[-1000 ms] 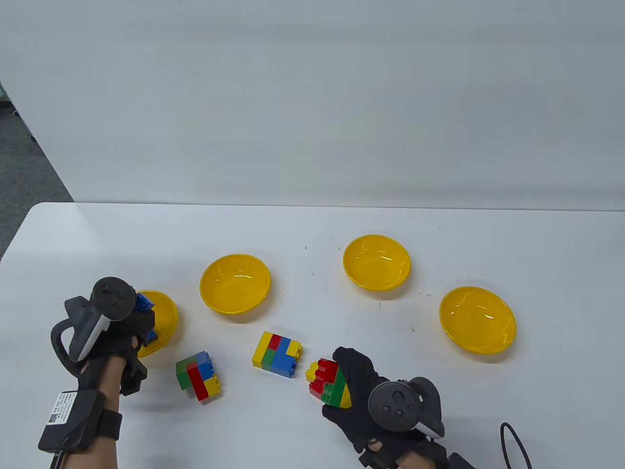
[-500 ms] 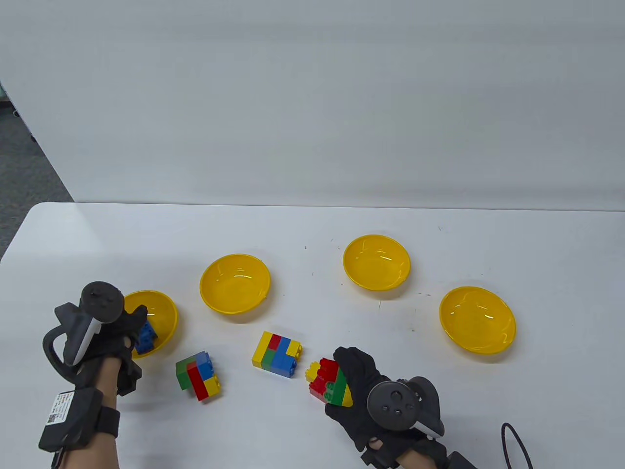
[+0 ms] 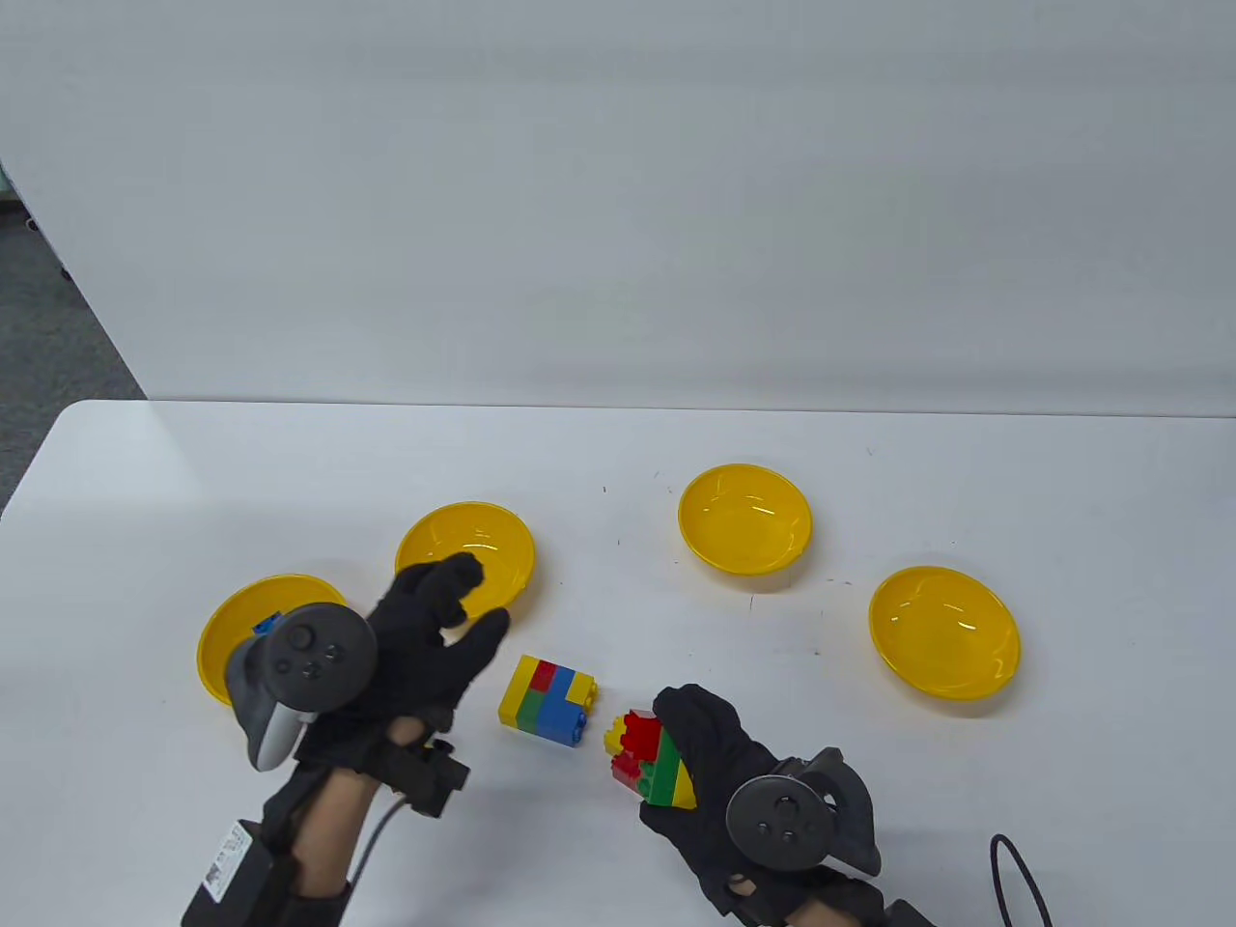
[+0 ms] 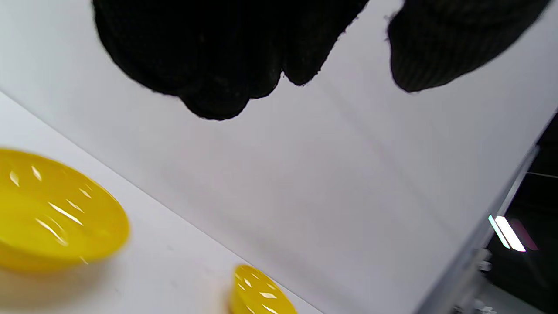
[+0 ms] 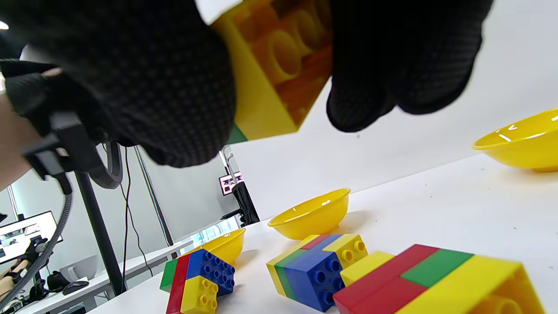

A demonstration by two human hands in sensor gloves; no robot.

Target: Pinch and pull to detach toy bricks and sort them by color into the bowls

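My right hand [image 3: 697, 763] grips a red, green and yellow brick cluster [image 3: 649, 761] just above the table; the right wrist view shows its yellow underside [image 5: 279, 65] between thumb and fingers. My left hand [image 3: 473, 603] hovers with fingers spread and holds nothing; its fingers [image 4: 209, 52] hang bare. It covers the green, red, blue and yellow cluster [image 5: 198, 279] in the table view. A second mixed cluster [image 3: 547, 700] lies between my hands. A blue brick [image 3: 266, 628] lies in the leftmost yellow bowl [image 3: 217, 647].
Three more yellow bowls stand in an arc: one [image 3: 502, 541] behind my left hand, one [image 3: 744, 517] at centre right, one [image 3: 944, 628] far right. Another red, green and yellow cluster [image 5: 436, 283] lies under my right hand. A black cable [image 3: 1014, 869] loops at the bottom right.
My left hand let the blue brick go into the leftmost bowl, then swung right and now hovers open over the green and red cluster. My right hand has barely moved.
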